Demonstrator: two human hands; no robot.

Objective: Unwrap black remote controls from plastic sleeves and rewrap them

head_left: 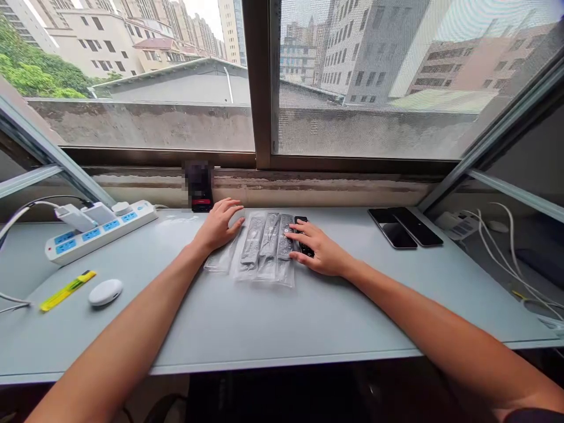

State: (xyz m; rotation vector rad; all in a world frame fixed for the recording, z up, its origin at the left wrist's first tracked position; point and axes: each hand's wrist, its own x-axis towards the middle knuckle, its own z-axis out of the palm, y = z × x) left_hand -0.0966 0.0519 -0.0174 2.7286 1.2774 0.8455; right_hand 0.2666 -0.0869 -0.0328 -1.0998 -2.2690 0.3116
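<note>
Three remote controls in clear plastic sleeves [253, 244] lie side by side on the pale desk [273, 329]. Close against their right side is a bare black remote control [301, 222], partly covered by my right hand [319, 249]. The fingers of that hand are spread, with the tips reaching over to the nearest wrapped remote. My left hand [219, 224] rests to the left of the row, fingers apart and holding nothing. Beneath and beside it lies a clear plastic sleeve [218, 262], seemingly flat; part of it is hidden by the hand.
At left stand a white power strip [101, 232] with plugs, a yellow packet [68, 291] and a white oval object [106, 292]. A dark blurred object [200, 188] is by the window. Two black phones [399, 229] lie at right, near white cables [506, 252].
</note>
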